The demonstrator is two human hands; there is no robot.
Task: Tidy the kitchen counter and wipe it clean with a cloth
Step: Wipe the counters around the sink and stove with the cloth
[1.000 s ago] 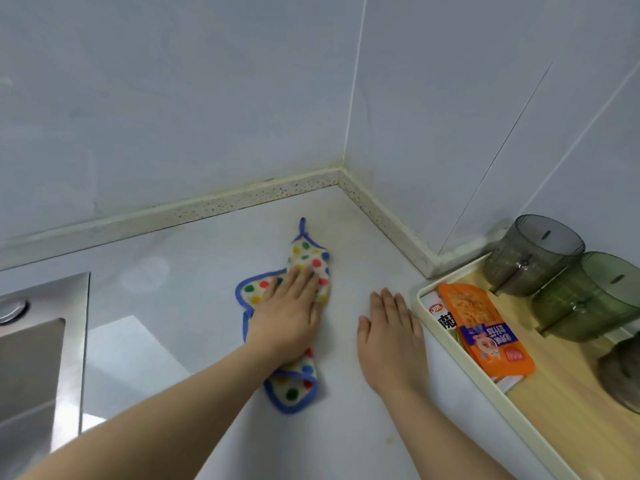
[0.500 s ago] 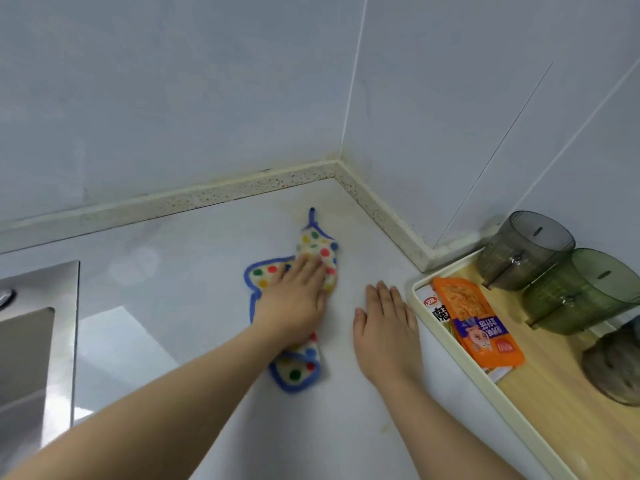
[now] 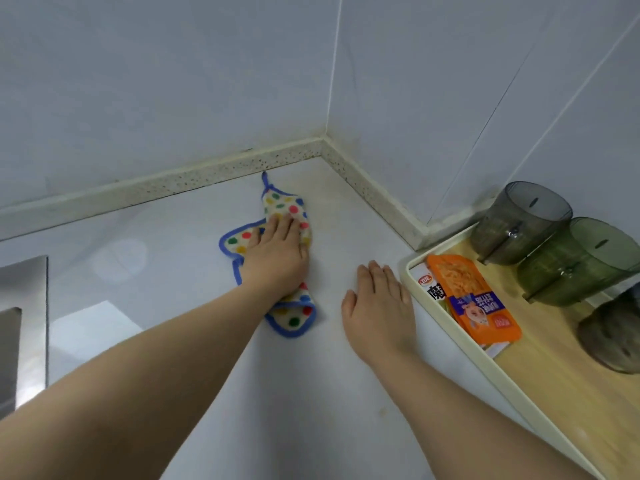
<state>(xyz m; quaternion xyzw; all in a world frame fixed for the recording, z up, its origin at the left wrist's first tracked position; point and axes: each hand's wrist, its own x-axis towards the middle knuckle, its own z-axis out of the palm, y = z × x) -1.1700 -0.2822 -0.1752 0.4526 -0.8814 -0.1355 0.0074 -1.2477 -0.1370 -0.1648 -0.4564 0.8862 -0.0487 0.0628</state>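
A cream cloth with coloured dots and a blue border lies on the pale counter near the back corner. My left hand presses flat on the middle of the cloth with straight fingers. The cloth's ends show beyond my fingertips and below my wrist. To its right my right hand rests flat on the bare counter, fingers straight, holding nothing, close to the tray's edge.
A cream-rimmed wooden tray at the right holds an orange snack packet and several upturned smoky-green cups. A steel sink edge is at the left. Tiled walls and a speckled upstand close the corner.
My left hand has pushed the cloth further back toward the wall. My right hand has stayed flat beside the tray.
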